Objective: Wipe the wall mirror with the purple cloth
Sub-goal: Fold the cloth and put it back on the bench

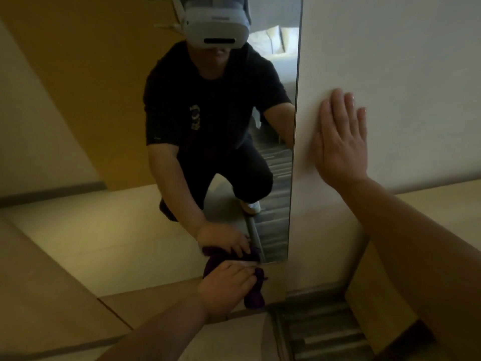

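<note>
Head camera, looking forward and down at a tall wall mirror (166, 157) set into a pale wall (390, 48).

How far along: the purple cloth (253, 295) is pressed against the very bottom of the glass, near its lower right corner. That suggests the wiping has reached the lowest strip, though the dim light makes it impossible to tell which parts of the mirror are already clean or what is left to do.

The left hand (226, 285) reaches forward and down from the bottom of the frame, forearm extended, back of the hand towards the camera. Its fingers (244, 265) lie over the bunched cloth and press it to the glass; the cloth bulges out above the knuckles and hangs in a loose tail below and to the right of the hand. Whether the thumb is curled round the cloth is hidden beneath the hand. Directly above the hand, its reflection meets it at the glass.

The right hand (341, 142) is well up and to the right of the left hand, off the mirror altogether. It lies flat on the wall just beside the mirror's right edge, fingers straight and together, pointing upward, holding nothing, apparently bracing. Its forearm runs down to the lower right corner.

In the mirror the person appears crouched low, wearing a dark shirt and a white headset (216, 24). Below the hands is pale floor (65, 256).
</note>
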A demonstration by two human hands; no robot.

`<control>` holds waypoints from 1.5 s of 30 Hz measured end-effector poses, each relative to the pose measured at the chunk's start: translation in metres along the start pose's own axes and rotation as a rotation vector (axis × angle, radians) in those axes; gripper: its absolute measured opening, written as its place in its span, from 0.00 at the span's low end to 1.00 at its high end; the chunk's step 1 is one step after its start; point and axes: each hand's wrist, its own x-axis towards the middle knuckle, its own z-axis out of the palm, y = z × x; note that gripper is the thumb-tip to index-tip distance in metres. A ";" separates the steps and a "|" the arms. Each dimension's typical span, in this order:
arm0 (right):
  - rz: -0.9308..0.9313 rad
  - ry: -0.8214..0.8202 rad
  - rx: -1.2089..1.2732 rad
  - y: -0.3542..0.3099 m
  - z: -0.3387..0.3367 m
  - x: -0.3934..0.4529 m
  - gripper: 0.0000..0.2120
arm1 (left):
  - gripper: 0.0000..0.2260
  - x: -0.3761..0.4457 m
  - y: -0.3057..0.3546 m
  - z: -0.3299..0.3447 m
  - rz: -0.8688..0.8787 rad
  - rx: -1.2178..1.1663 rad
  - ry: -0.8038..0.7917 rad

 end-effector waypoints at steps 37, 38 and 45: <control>0.573 -1.391 0.048 -0.164 -0.525 0.138 0.06 | 0.14 -0.081 0.054 -0.576 0.296 -0.702 -0.279; 0.596 -1.401 0.062 -0.154 -0.533 0.135 0.05 | 0.12 -0.074 0.062 -0.578 0.315 -0.717 -0.249; 0.672 -1.406 0.031 -0.057 -0.583 0.105 0.10 | 0.13 -0.006 0.127 -0.591 0.382 -0.680 -0.030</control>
